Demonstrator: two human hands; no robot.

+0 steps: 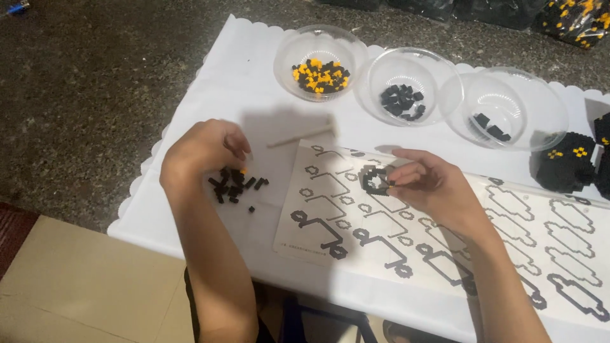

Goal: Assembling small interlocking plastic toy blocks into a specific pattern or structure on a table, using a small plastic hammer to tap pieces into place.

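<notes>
Left hand [206, 149]: fingers curled narrow over loose pile of small black bricks [234, 184] on white table cover [190, 209]; looks to be pinching one, too small to confirm.
Right hand [427, 184]: fingertips pinch small black brick ring [375, 180], held just above instruction sheet [330, 222].
Ring position: over upper-left outlines of sheet, near left hand.
Bowls: three clear bowls behind; first bowl [321, 60] black and orange bricks, middle bowl [410, 86] black, third bowl [508, 108] few black.
Built model [565, 162]: black block with yellow dots, far right.
Step, judged: picking a brick to add to ring.
Next move needs: fine pinch, align studs, press while right steadies.
</notes>
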